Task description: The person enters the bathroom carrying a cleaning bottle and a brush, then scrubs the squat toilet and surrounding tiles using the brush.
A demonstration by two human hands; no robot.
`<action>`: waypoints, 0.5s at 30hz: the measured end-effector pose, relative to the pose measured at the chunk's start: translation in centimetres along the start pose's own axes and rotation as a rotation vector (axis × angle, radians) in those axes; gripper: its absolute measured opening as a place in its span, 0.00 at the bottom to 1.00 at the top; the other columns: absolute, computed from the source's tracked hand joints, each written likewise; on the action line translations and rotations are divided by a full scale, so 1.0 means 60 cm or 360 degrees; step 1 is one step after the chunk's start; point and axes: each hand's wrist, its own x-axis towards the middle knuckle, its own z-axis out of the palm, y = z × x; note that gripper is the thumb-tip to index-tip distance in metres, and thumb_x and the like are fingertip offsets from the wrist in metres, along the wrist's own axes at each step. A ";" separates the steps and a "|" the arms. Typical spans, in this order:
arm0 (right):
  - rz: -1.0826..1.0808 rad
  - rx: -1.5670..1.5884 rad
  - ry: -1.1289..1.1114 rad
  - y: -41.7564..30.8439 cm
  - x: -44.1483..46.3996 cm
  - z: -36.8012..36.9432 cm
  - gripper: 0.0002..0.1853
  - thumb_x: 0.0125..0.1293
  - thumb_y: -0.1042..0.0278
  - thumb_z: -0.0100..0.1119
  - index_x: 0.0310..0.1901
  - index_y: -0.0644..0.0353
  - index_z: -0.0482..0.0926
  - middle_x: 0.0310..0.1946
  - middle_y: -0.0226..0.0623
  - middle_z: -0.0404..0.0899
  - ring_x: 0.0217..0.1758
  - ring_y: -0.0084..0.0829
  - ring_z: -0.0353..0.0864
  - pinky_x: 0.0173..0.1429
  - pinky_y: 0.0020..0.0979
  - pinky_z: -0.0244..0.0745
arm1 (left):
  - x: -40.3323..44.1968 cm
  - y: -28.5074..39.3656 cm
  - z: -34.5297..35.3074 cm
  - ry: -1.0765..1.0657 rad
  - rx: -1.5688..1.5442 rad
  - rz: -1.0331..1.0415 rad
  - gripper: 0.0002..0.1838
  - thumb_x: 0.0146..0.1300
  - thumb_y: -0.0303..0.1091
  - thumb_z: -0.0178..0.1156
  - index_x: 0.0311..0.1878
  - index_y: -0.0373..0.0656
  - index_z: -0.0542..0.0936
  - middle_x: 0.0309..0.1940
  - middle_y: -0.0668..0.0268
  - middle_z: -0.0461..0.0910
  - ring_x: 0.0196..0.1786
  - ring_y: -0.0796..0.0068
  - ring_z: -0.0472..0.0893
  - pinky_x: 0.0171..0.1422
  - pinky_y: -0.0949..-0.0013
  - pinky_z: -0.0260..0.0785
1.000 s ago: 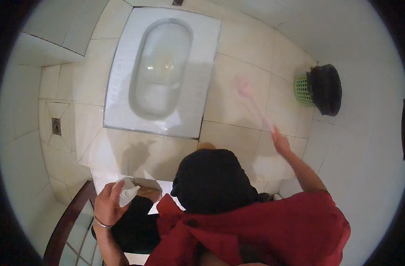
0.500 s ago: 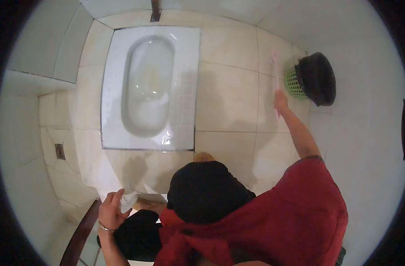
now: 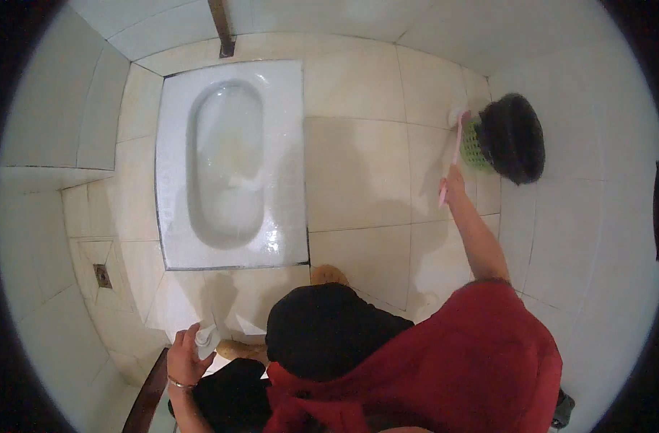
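My right hand (image 3: pixel 453 186), at the right, is closed around the pink handle of a toilet brush (image 3: pixel 457 148). The brush's pale head points away from me, beside the green basket. Low on the left, my left hand (image 3: pixel 187 355), with a bracelet at the wrist, has its fingers curled around a white bottle (image 3: pixel 206 338). Part of the bottle is hidden by the fingers. Between the hands and farther forward, a white squat toilet (image 3: pixel 286 180) is set into the tiled floor. Its bowl looks wet, with a yellowish patch inside.
A green perforated basket (image 3: pixel 473 151) lined with a black bag (image 3: pixel 515 137) stands by the right wall. A dark post (image 3: pixel 222 29) rises behind the toilet. At the left are a floor drain (image 3: pixel 102 276) and a dark red-brown door edge (image 3: pixel 146 390). Tiled walls surround the floor.
The brush has tilted and its head now lies closer to the basket. My right hand has turned with it. The view has shifted slightly; my left hand still holds the bottle.
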 end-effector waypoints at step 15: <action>-0.1061 -0.2250 0.0228 -0.438 0.745 -0.126 0.12 0.58 0.63 0.52 0.37 0.63 0.70 0.29 0.41 0.73 0.28 0.36 0.72 0.28 0.36 0.69 | 0.323 0.250 0.093 0.0005 -0.0142 -0.0241 0.36 0.37 0.34 0.69 0.54 0.44 0.66 0.40 0.55 0.73 0.45 0.51 0.74 0.46 0.59 0.70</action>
